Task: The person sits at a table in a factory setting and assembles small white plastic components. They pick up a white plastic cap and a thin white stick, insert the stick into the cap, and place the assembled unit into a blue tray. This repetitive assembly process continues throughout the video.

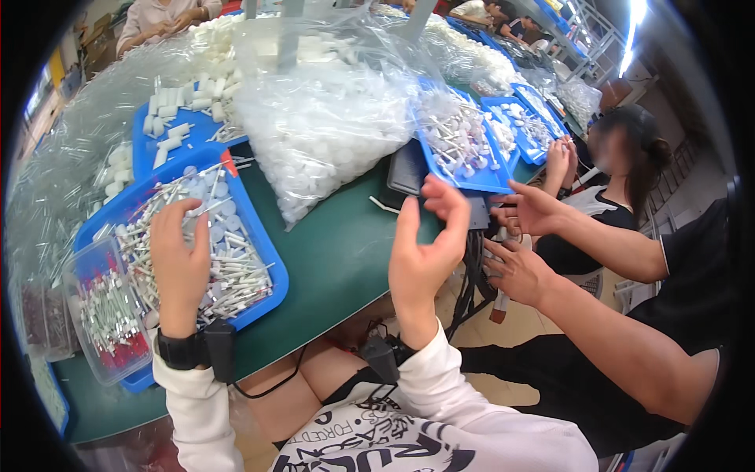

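Note:
My left hand [179, 267] hovers over a blue tray [277, 271] heaped with small white stick-like parts [245, 293] and translucent round caps [212, 189]. Its thumb and fingers are apart, and I see nothing between them. At the tray's left side, a clear plastic box [130, 368] holds thin pale sticks with red pieces. Held up above the table's front edge, my right hand [427, 256] has its thumb apart from loosely bent fingers and appears to hold nothing. Behind it stands a second blue tray [486, 187] of white parts.
A large clear bag [314, 145] of white caps stands mid-table on the green top [334, 256]. Beside it is a dark box [403, 175]. At right, a co-worker's hands [523, 271] reach close to my right hand. Black cables [470, 275] hang from the table edge.

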A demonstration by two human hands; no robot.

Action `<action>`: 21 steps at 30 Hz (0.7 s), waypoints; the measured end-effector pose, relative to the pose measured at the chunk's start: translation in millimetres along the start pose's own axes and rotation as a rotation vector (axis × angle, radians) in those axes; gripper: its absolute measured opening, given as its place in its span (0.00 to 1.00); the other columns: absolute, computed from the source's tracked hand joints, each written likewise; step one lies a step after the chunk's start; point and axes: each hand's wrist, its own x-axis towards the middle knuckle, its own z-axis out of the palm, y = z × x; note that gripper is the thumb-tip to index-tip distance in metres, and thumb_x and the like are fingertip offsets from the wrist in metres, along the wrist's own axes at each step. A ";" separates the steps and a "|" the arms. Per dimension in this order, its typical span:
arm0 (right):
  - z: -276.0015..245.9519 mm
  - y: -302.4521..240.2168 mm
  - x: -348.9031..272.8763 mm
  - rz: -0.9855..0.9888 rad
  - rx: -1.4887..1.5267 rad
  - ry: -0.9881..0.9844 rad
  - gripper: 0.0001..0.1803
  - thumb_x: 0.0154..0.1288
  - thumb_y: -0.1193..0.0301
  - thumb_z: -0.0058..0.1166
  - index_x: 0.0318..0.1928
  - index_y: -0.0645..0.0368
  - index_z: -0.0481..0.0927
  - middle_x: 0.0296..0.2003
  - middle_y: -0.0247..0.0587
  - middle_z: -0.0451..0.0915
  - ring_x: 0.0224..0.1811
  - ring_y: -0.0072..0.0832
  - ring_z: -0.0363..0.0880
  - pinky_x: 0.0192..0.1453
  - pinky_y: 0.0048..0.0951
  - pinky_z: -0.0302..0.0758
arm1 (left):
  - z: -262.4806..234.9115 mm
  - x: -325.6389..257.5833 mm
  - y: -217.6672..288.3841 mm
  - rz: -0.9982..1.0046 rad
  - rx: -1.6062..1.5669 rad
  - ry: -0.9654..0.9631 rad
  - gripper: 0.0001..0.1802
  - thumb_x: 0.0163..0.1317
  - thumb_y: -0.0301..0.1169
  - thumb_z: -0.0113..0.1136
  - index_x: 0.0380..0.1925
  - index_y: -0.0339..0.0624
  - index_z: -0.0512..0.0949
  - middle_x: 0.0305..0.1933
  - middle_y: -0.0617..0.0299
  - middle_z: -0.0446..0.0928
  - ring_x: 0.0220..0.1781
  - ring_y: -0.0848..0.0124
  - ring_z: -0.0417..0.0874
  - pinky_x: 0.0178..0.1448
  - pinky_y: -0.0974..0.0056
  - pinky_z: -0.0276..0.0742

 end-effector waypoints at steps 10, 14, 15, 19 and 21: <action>-53.8 32.0 -41.1 -0.026 -0.437 -0.254 0.12 0.50 0.73 0.57 0.39 0.53 0.78 0.39 0.38 0.76 0.44 0.35 0.72 0.53 0.36 0.60 | -2.2 5.2 6.3 0.069 0.003 -0.007 0.08 0.58 0.27 0.56 0.38 0.37 0.77 0.40 0.53 0.77 0.46 0.56 0.75 0.53 0.59 0.68; -66.2 43.8 -37.5 -0.143 -0.705 -0.182 0.13 0.50 0.73 0.56 0.40 0.53 0.77 0.43 0.37 0.74 0.49 0.37 0.70 0.58 0.42 0.59 | 0.5 6.0 7.7 0.092 -0.005 -0.009 0.08 0.58 0.27 0.56 0.37 0.37 0.77 0.40 0.53 0.77 0.46 0.56 0.75 0.52 0.58 0.68; -68.0 47.1 -35.3 -0.147 -0.705 -0.181 0.13 0.50 0.74 0.56 0.40 0.53 0.77 0.43 0.37 0.74 0.49 0.37 0.70 0.59 0.42 0.60 | 1.3 6.4 8.3 0.087 -0.013 -0.011 0.08 0.58 0.27 0.56 0.37 0.37 0.77 0.40 0.53 0.77 0.45 0.56 0.75 0.52 0.58 0.68; -66.2 47.9 -43.5 -0.206 -0.502 -0.249 0.12 0.48 0.78 0.56 0.37 0.55 0.78 0.42 0.40 0.75 0.45 0.39 0.72 0.54 0.40 0.65 | -1.8 5.6 6.1 0.079 -0.004 0.001 0.08 0.57 0.27 0.56 0.36 0.37 0.77 0.39 0.54 0.77 0.44 0.56 0.75 0.51 0.58 0.68; -64.4 32.6 -59.1 -0.311 -0.316 -0.356 0.12 0.47 0.79 0.57 0.36 0.56 0.78 0.39 0.40 0.76 0.41 0.39 0.74 0.48 0.39 0.68 | -4.6 5.7 4.6 0.066 -0.012 0.007 0.07 0.57 0.26 0.56 0.36 0.37 0.77 0.39 0.54 0.77 0.44 0.56 0.75 0.50 0.58 0.68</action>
